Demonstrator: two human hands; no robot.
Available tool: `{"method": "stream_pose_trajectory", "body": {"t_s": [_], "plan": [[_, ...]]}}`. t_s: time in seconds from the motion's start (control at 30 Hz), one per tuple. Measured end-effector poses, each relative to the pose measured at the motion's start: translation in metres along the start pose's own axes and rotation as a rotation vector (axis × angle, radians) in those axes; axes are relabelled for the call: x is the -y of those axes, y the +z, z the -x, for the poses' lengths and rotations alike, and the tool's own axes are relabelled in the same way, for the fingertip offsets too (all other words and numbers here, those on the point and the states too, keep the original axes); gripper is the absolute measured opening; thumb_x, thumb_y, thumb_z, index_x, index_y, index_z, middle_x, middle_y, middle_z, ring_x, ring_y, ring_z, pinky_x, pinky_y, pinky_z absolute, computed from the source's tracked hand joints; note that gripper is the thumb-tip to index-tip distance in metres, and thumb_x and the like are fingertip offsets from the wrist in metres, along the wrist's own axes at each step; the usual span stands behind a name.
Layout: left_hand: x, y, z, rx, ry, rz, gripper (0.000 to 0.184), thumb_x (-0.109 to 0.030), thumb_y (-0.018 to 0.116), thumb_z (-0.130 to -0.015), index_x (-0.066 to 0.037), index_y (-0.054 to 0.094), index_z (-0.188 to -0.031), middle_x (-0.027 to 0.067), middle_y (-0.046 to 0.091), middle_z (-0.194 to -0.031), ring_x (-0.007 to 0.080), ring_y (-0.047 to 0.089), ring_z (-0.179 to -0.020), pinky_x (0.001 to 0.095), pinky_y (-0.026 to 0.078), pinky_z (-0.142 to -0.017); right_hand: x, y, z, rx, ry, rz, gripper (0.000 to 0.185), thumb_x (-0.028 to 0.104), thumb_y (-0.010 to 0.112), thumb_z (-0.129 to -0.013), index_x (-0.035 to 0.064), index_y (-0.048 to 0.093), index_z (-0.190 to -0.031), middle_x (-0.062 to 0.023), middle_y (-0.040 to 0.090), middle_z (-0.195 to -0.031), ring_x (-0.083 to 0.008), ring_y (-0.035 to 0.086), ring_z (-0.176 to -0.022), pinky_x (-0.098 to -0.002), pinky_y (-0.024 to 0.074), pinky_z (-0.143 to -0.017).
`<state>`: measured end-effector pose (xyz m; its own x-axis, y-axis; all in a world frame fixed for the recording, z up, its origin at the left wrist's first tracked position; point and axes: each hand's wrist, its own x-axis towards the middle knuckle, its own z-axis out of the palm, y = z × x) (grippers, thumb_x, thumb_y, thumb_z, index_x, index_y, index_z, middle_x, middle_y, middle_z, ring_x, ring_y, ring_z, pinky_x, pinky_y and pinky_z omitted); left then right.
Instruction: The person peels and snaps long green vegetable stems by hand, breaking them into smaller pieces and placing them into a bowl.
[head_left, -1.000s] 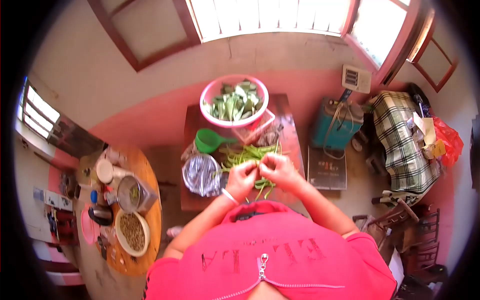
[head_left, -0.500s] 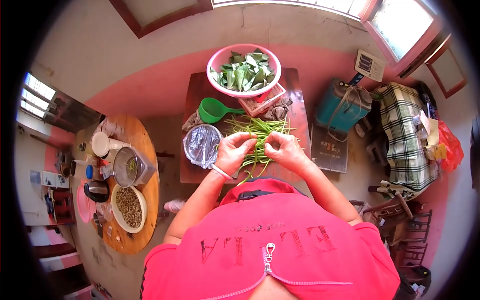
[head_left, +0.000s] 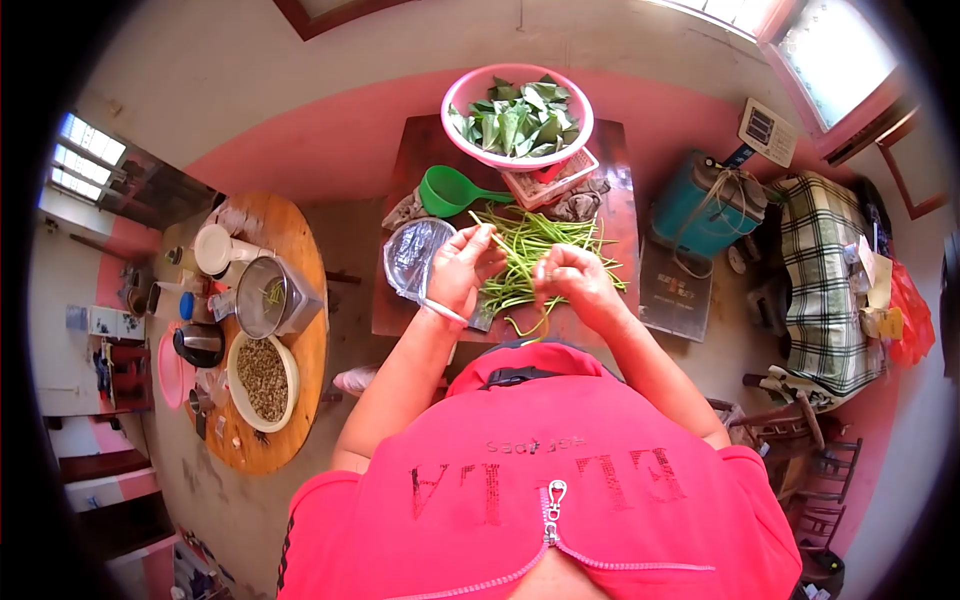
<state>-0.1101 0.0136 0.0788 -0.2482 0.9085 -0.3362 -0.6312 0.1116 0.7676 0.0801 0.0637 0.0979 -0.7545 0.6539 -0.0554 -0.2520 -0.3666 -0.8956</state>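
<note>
A loose pile of thin green stems [head_left: 540, 245] lies on the dark red table [head_left: 415, 155]. My left hand [head_left: 463, 268] is at the pile's left side, its fingers pinched on a green stem near the fingertips. Over the right part of the pile is my right hand [head_left: 580, 278], fingers curled together; a thin strand hangs below them, and what they grip is too small to name. Just left of my left hand stands a bowl lined with clear plastic [head_left: 412, 258]. Behind it rests a green ladle [head_left: 447, 190].
A pink basin of cut leaves [head_left: 518, 120] and a pink basket [head_left: 575, 178] stand at the table's back. Left is a round wooden table [head_left: 300, 260] with a bowl of brown pieces [head_left: 263, 380]. Right are a teal sprayer tank [head_left: 705, 210] and a scale display [head_left: 768, 132].
My hands have moved apart, the left one raised toward the bowl and the right one now over the pile's right side. The whole view has shifted as the head tilted down.
</note>
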Motion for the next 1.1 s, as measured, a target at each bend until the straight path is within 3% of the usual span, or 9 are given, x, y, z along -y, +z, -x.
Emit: {"method": "stream_pose_trajectory", "body": {"t_s": [0.2,0.4,0.5,0.6,0.73,0.83,0.87,0.93,1.1], "plan": [[-0.005,-0.039,-0.017,-0.198,0.160,0.060,0.010,-0.016,0.059,-0.088,-0.007,0.061,-0.092,0.0030,0.064,-0.081,0.0131,0.063,-0.071,0.0262,0.055,-0.064,-0.024,-0.050,0.042,-0.259,0.118,-0.048,0.007,0.008,0.045,-0.083,0.0051,0.047,-0.077,-0.0056,0.054,-0.073,-0.0128,0.054,-0.056,-0.0277,0.0503,-0.051],[-0.015,-0.058,-0.027,-0.318,0.232,0.117,0.008,-0.014,0.058,-0.088,-0.006,0.059,-0.090,0.0031,0.063,-0.078,0.0121,0.063,-0.067,0.0250,0.056,-0.060,-0.064,-0.121,0.109,-0.514,0.245,0.025,0.016,0.019,0.041,-0.084,0.0103,0.039,-0.071,-0.0026,0.041,-0.063,-0.0108,0.035,-0.046,-0.0294,0.0455,-0.046],[-0.014,-0.058,-0.030,-0.327,0.221,0.075,0.008,-0.013,0.060,-0.088,-0.006,0.059,-0.090,0.0030,0.063,-0.079,0.0122,0.063,-0.066,0.0248,0.056,-0.060,-0.094,-0.151,0.146,-0.616,0.338,0.122,0.021,0.024,0.043,-0.083,0.0116,0.039,-0.067,-0.0022,0.040,-0.062,-0.0103,0.034,-0.044,-0.0308,0.0449,-0.044],[-0.001,-0.046,-0.029,-0.286,0.191,0.056,0.007,-0.013,0.061,-0.087,-0.006,0.059,-0.089,0.0025,0.063,-0.077,0.0108,0.062,-0.064,0.0234,0.055,-0.059,-0.111,-0.157,0.165,-0.728,0.472,0.039,0.022,0.025,0.044,-0.083,0.0118,0.038,-0.067,-0.0011,0.039,-0.060,-0.0103,0.033,-0.043,-0.0314,0.0450,-0.044],[0.002,-0.047,-0.040,-0.311,0.242,-0.018,0.008,-0.014,0.061,-0.087,-0.006,0.058,-0.086,0.0010,0.061,-0.075,0.0088,0.059,-0.061,0.0217,0.053,-0.056,-0.118,-0.142,0.164,-0.700,0.531,0.111,0.024,0.025,0.045,-0.083,0.0114,0.038,-0.065,0.0005,0.036,-0.056,-0.0095,0.031,-0.040,-0.0324,0.0457,-0.043],[-0.004,-0.054,-0.047,-0.336,0.331,-0.149,0.010,-0.015,0.062,-0.087,-0.005,0.058,-0.087,0.0006,0.060,-0.074,0.0079,0.058,-0.060,0.0213,0.052,-0.056,-0.119,-0.132,0.152,-0.618,0.533,0.420,0.024,0.020,0.048,-0.079,0.0022,0.046,-0.064,-0.0057,0.045,-0.056,-0.0160,0.049,-0.042,-0.0329,0.0477,-0.038],[-0.007,-0.054,-0.049,-0.353,0.343,-0.142,0.011,-0.014,0.062,-0.087,-0.004,0.058,-0.088,0.0011,0.060,-0.073,0.0080,0.058,-0.060,0.0216,0.052,-0.056,-0.120,-0.129,0.149,-0.627,0.534,0.410,0.024,0.020,0.048,-0.079,0.0022,0.046,-0.064,-0.0057,0.045,-0.056,-0.0160,0.049,-0.042,-0.0329,0.0477,-0.038],[-0.012,-0.054,-0.052,-0.354,0.381,-0.175,0.012,-0.014,0.062,-0.087,-0.003,0.059,-0.089,0.0018,0.060,-0.074,0.0083,0.058,-0.061,0.0222,0.052,-0.057,-0.112,-0.116,0.140,-0.547,0.485,0.722,0.023,0.018,0.049,-0.076,-0.0009,0.047,-0.062,-0.0101,0.048,-0.057,-0.0191,0.056,-0.045,-0.0331,0.0477,-0.038],[-0.020,-0.045,-0.054,-0.320,0.434,-0.249,0.012,-0.014,0.061,-0.087,-0.002,0.058,-0.089,0.0025,0.061,-0.075,0.0091,0.058,-0.061,0.0229,0.053,-0.059,-0.106,-0.109,0.131,-0.548,0.551,0.832,0.023,0.017,0.050,-0.073,-0.0024,0.046,-0.061,-0.0142,0.051,-0.056,-0.0216,0.057,-0.046,-0.0342,0.0474,-0.039]]}}
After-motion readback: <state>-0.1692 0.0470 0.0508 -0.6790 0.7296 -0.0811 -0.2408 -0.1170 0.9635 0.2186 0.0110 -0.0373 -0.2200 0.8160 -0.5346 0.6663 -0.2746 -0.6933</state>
